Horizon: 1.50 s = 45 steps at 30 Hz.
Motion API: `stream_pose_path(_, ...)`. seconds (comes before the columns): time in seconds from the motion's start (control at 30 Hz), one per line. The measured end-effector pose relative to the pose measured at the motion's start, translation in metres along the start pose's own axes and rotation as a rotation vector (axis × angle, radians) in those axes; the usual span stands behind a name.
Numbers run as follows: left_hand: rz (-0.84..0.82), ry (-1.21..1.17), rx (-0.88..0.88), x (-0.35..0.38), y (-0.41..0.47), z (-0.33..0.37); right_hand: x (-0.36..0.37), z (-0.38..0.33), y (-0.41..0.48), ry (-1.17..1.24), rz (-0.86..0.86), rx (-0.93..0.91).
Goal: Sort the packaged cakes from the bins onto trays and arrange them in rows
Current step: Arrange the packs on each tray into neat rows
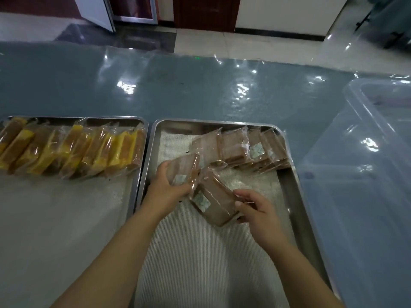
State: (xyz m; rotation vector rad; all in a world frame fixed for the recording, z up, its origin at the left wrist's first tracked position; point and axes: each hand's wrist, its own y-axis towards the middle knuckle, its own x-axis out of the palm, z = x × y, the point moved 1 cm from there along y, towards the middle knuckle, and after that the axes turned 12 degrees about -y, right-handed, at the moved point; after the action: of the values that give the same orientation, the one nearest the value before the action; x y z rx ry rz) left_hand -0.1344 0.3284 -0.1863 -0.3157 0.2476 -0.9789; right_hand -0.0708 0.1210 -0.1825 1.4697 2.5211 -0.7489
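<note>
Two steel trays lie side by side on the blue table. The left tray [142, 138] holds a back row of several yellow packaged cakes [73, 150]. In the right tray [291, 185], several brown packaged cakes [249, 150] lean in a row at the back right. Above the right tray's middle, my left hand [166, 185] grips one brown wrapped cake [184, 170]. My right hand [260, 210] holds a second brown wrapped cake [213, 201] by its near end. The two held cakes touch each other.
A clear plastic bin [364, 174] stands at the right, close against the right tray. Both trays are lined with white mesh mats [200, 263]. Glossy blue table surface [200, 90] stretches behind the trays; tiled floor and doors lie beyond.
</note>
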Motion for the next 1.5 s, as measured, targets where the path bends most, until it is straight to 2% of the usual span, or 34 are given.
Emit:
stream_pose_path(0.17, -0.077, 0.075, 0.009, -0.004, -0.053, -0.028, -0.030, 0.017, -0.034, 0.022, 0.080, -0.002)
stream_pose_path(0.3, -0.216, 0.306, 0.152, -0.007, -0.088, -0.047, -0.051, 0.029, -0.058, -0.045, 0.174, -0.173)
stream_pose_path(0.43, -0.331, 0.682, 0.161, -0.008, -0.105, -0.058, -0.073, 0.039, -0.080, -0.363, 0.216, -0.380)
stream_pose_path(0.5, -0.345, 0.839, 0.100, -0.010, -0.108, -0.065, -0.080, 0.047, -0.085, -0.524, 0.160, -0.338)
stream_pose_path(0.63, -0.273, 0.963, 0.076, 0.000, -0.114, -0.072, -0.075, 0.065, -0.085, -0.829, 0.072, -0.277)
stream_pose_path(0.73, -0.187, 0.903, 0.095, 0.004, -0.116, -0.077, -0.064, 0.068, -0.081, -0.974, -0.031, -0.232)
stream_pose_path(0.83, -0.170, 0.802, 0.119, 0.001, -0.119, -0.078, -0.054, 0.068, -0.074, -1.061, -0.102, -0.251)
stream_pose_path(0.93, -0.150, 0.831, 0.217, 0.000, -0.123, -0.076, -0.050, 0.070, -0.067, -1.117, -0.076, -0.235)
stream_pose_path(1.1, -0.135, 0.641, 0.245, -0.004, -0.129, -0.065, -0.052, 0.079, -0.067, -1.116, -0.069, -0.246)
stream_pose_path(1.23, -0.116, 0.549, 0.354, -0.008, -0.136, -0.040, -0.054, 0.082, -0.068, -1.108, -0.074, -0.251)
stream_pose_path(1.33, -0.149, 0.327, 0.247, -0.012, -0.135, -0.023, -0.053, 0.082, -0.066, -1.117, -0.072, -0.253)
stream_pose_path(1.43, -0.213, 0.426, 0.098, -0.015, -0.125, -0.021, -0.053, 0.081, -0.065, -1.113, -0.069, -0.251)
stream_pose_path(1.5, -0.135, 0.552, 0.098, -0.014, -0.120, -0.023, -0.054, 0.078, -0.064, -1.102, -0.069, -0.248)
